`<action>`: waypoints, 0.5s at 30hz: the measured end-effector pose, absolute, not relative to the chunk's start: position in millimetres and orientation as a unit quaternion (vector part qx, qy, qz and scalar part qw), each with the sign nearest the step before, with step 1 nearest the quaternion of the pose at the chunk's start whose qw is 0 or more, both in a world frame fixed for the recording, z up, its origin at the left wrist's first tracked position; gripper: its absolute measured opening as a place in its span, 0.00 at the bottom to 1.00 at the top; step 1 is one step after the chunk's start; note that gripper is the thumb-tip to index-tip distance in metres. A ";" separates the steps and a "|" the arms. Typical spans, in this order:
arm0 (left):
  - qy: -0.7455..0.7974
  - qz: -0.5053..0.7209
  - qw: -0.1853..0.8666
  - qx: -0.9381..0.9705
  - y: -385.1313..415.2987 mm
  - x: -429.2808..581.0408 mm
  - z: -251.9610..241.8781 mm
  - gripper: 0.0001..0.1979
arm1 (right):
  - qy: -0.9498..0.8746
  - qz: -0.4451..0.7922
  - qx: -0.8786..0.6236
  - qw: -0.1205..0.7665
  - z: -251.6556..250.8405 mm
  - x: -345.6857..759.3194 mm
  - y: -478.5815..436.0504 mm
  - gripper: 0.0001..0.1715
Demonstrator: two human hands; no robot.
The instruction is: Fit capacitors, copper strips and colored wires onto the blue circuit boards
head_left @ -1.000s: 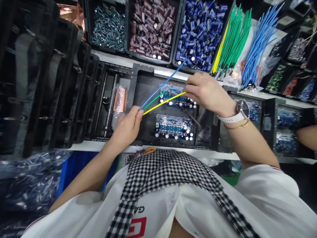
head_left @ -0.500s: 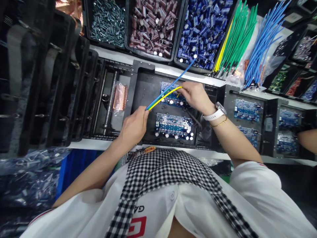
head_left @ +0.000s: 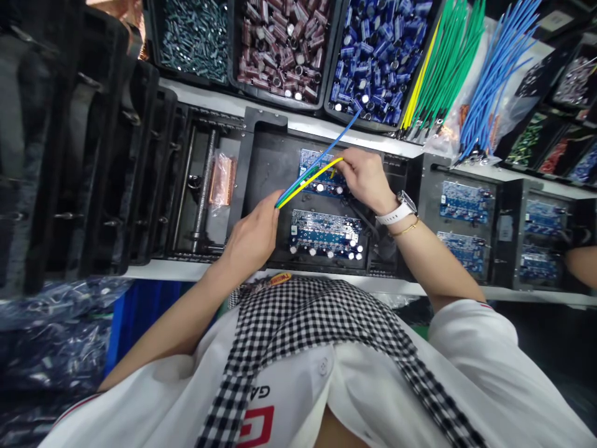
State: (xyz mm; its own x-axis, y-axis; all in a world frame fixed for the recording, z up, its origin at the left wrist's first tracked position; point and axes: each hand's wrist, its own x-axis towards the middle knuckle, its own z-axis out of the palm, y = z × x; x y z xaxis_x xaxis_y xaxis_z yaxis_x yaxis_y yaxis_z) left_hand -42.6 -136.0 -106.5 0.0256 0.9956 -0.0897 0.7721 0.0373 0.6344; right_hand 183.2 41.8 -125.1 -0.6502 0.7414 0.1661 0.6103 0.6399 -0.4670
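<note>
over the black tray (head_left: pixel 268 162), the left hand (head_left: pixel 254 231) has a blue wire (head_left: pixel 344 131), green wire (head_left: pixel 310 175) and yellow wire (head_left: pixel 321 170) pinched together. right hand (head_left: pixel 368 177) grips the yellow one too, by the upper circuit board (head_left: pixel 308 157).

A blue wire (head_left: pixel 344 132), a green wire (head_left: pixel 310 172) and a yellow wire (head_left: pixel 318 175) (the last reaching the right hand (head_left: pixel 366 179)) are slanting out from the left hand (head_left: pixel 253 231).

Long white-edged table (head_left: pixel 163 270) running across, row of thick black upright frames (head_left: pixel 97 168) at left, blue plastic bin (head_left: pixel 140 317) below, crinkled clear plastic bags (head_left: pixel 56 342) beside it, shadow underneath at right, light glinting.
</note>
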 end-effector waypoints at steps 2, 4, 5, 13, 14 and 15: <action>0.667 0.203 0.275 0.662 -135.6 -42.5 -106.3 0.25 | -0.890 0.182 -0.381 0.173 -126.4 183.7 41.6 0.15; 0.668 0.204 0.278 0.660 -135.4 -42.6 -106.0 0.25 | -0.892 0.174 -0.381 0.172 -127.0 183.6 41.6 0.15; 0.669 0.204 0.280 0.658 -135.5 -42.7 -105.9 0.25 | -0.892 0.171 -0.382 0.171 -126.9 183.3 41.6 0.15; 0.663 0.207 0.270 0.667 -136.8 -44.7 -107.7 0.25 | -0.896 0.176 -0.376 0.155 -122.5 183.0 39.6 0.15; 0.663 0.207 0.268 0.668 -136.9 -44.8 -107.9 0.25 | -0.897 0.174 -0.377 0.151 -122.4 183.5 39.2 0.15; 0.662 0.205 0.266 0.670 -137.1 -44.9 -107.9 0.25 | -0.898 0.170 -0.379 0.149 -122.4 184.0 38.9 0.15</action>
